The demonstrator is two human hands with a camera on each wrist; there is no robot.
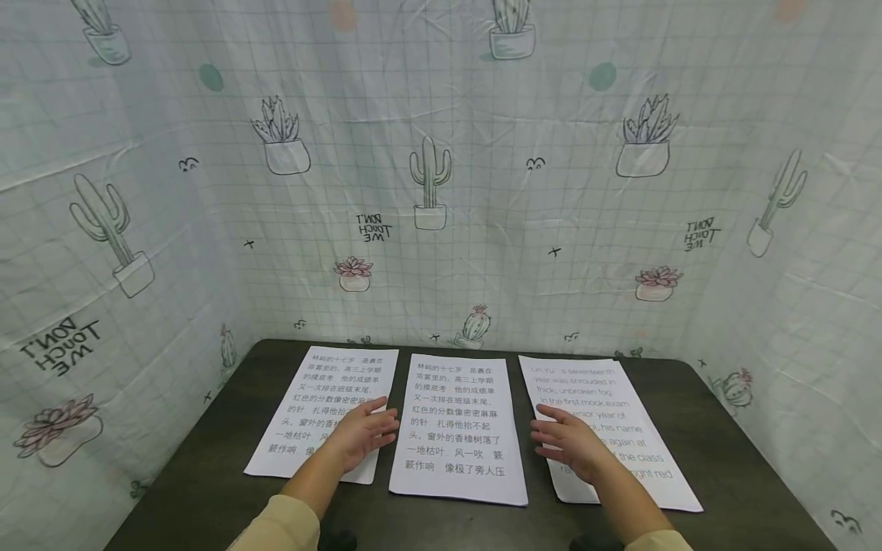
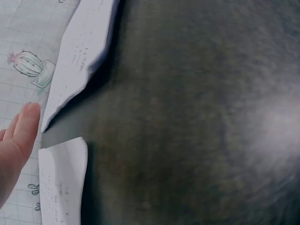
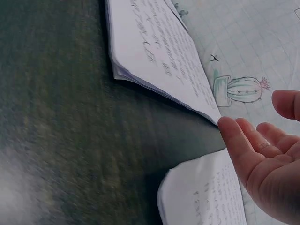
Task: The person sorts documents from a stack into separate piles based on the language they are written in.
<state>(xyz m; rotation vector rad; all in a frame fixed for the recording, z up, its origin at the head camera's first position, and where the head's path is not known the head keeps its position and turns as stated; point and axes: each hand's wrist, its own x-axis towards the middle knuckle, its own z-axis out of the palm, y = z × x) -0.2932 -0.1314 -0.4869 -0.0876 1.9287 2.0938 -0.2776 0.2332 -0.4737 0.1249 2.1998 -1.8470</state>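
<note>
Three white stacks of printed paper lie side by side on a dark table. My left hand (image 1: 361, 436) hovers over the right edge of the left stack (image 1: 338, 375), its fingers relaxed and holding nothing. Chinese characters cover this stack and the middle stack (image 1: 455, 428). Over the left edge of the right stack (image 1: 648, 428), printed in English, my right hand (image 1: 572, 442) is held with loose, spread fingers and an empty palm. It hides part of the English lines. In the right wrist view, the right hand's fingers (image 3: 241, 140) overlap the gap between two stacks.
The dark tabletop (image 1: 455, 528) shows around the stacks. A pale cloth (image 1: 496, 199) printed with cacti and succulents hangs behind the table and along both sides. Two dark rounded shapes show at the table's near edge, close to the forearms.
</note>
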